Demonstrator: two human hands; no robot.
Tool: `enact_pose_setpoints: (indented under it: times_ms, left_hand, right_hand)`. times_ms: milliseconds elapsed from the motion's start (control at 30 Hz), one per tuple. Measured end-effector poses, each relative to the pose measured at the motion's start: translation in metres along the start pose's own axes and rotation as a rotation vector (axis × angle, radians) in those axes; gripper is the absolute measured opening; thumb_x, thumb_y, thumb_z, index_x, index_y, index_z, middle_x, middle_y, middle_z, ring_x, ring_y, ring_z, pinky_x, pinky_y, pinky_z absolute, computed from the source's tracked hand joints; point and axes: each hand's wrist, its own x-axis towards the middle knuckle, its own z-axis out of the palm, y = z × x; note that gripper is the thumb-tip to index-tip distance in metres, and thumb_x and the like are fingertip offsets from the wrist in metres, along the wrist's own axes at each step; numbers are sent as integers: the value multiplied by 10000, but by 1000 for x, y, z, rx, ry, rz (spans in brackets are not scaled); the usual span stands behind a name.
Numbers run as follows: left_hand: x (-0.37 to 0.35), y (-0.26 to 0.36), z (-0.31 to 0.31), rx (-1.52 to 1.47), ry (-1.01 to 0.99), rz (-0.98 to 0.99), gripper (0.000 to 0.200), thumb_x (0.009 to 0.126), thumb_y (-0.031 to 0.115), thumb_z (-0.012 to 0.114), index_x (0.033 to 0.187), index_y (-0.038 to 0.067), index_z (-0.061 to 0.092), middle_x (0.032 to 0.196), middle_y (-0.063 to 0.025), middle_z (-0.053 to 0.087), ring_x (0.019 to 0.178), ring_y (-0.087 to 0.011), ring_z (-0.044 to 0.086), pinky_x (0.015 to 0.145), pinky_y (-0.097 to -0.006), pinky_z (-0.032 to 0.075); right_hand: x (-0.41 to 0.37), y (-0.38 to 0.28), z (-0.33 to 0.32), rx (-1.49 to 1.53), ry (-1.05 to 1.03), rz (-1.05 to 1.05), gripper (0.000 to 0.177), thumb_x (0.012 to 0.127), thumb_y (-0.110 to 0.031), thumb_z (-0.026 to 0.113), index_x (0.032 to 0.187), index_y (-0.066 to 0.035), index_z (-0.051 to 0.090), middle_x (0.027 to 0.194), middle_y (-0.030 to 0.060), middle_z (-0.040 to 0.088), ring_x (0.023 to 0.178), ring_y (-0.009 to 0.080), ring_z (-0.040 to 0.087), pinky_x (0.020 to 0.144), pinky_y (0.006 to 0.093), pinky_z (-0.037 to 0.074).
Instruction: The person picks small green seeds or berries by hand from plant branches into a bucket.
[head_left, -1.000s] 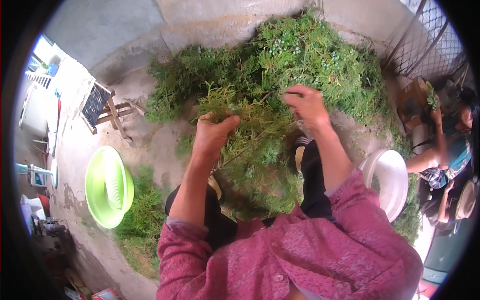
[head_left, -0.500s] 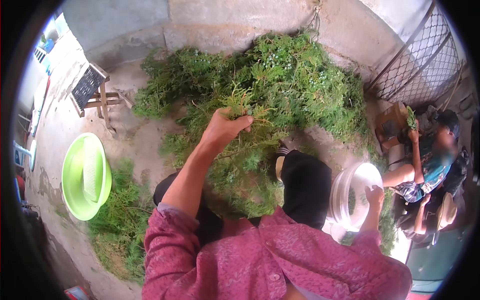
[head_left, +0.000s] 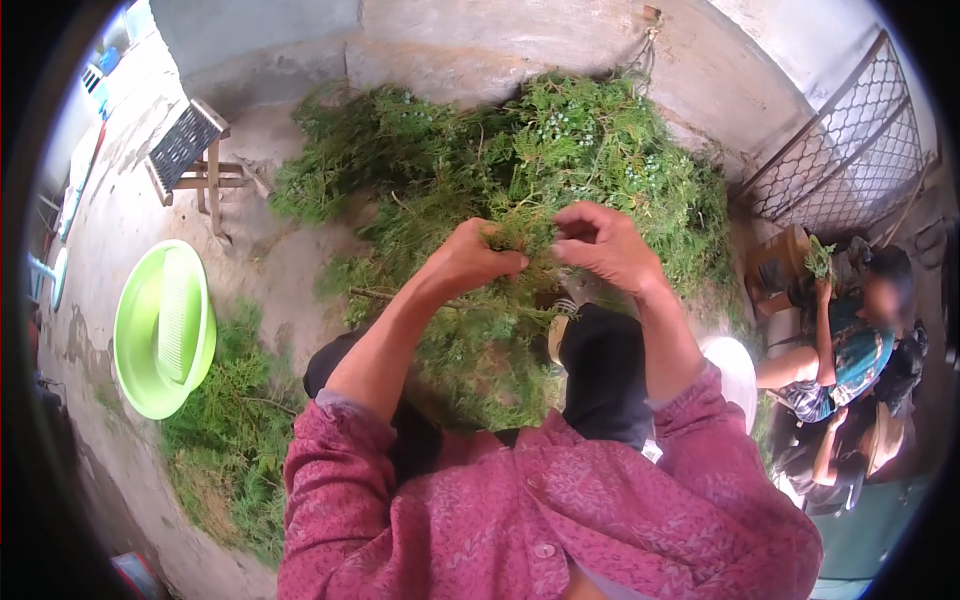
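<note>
Left hand (head_left: 478, 258): one, thumb and fingers clamped on the sprig.
Right hand (head_left: 607, 248): one, thumb and forefinger parted beside the sprig; contact unclear.
Sprig (head_left: 526, 232): green, lay between both hands, above the knees.
Branch heap (head_left: 600, 150): green, berried, spread before the wall.
Basin (head_left: 138, 350): lime green, stood left, near loose greenery (head_left: 235, 400).
Bucket (head_left: 735, 372): white, partly hidden behind the right arm.
</note>
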Motion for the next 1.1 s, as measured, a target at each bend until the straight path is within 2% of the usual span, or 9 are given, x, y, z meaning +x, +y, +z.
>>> enact_pose_setpoints:
  times_ms: [100,233,300,467,533,700,833,1000,1100]
  left_hand:
    - [-6,-2,-9,-11,-29,33,120,719,114,630,776,9,619,644,-9,581,600,-90,508,556,-253,405]
    - [-10,-6,-13,6,-79,46,113,698,77,621,786,6,623,656,-11,591,608,-87,523,564,-253,413]
    - [-14,-4,-14,3,-94,43,124,701,65,620,807,2,617,665,-7,589,620,-83,519,579,-253,420]
    - [-16,-5,-17,8,-122,23,140,701,40,617,836,2,619,682,0,595,628,-76,521,591,-260,434]
    - [-18,-2,-19,-9,-177,-61,187,696,34,637,880,8,614,741,3,603,686,-83,532,631,-261,445]
    - [-21,-2,-20,-101,-311,16,292,684,46,678,963,24,593,853,-1,605,776,-96,531,706,-265,445]
    - [-17,-4,-22,-135,-363,29,289,677,56,693,951,37,606,856,3,609,781,-96,533,726,-265,441]
    - [-18,6,-20,-41,-305,-13,215,680,70,698,883,37,633,787,8,614,734,-91,537,700,-253,440]
    - [-16,2,-18,36,-279,-19,173,694,77,682,855,27,643,742,6,614,683,-86,529,645,-250,435]
  right_hand:
    - [11,-5,21,62,-271,85,313,711,-44,684,1004,-35,574,859,18,596,771,84,549,717,226,453]
    - [12,-2,38,71,-314,106,272,721,-34,672,979,-29,585,872,23,609,757,78,549,718,222,452]
    - [9,-1,46,279,-313,15,229,725,-47,651,949,-33,606,794,-11,616,697,62,533,648,225,437]
    - [0,-7,45,220,-291,106,152,760,-50,617,911,-36,621,776,-20,617,650,43,522,583,203,427]
    - [-4,-5,43,232,-268,115,134,764,-57,614,898,-44,627,766,-22,614,633,39,519,558,195,421]
    - [-15,-10,32,285,-371,204,140,739,-54,647,878,-56,634,725,-19,606,605,39,522,518,187,410]
    - [-13,11,37,482,-372,176,155,726,-44,658,880,-46,633,720,-11,608,593,43,523,503,188,409]
    - [-14,20,42,604,-232,228,128,724,-26,645,849,-40,627,680,-12,593,567,47,523,498,193,414]
    - [-20,18,46,372,-90,134,101,717,-23,636,815,-32,616,650,-4,582,558,59,529,489,195,416]
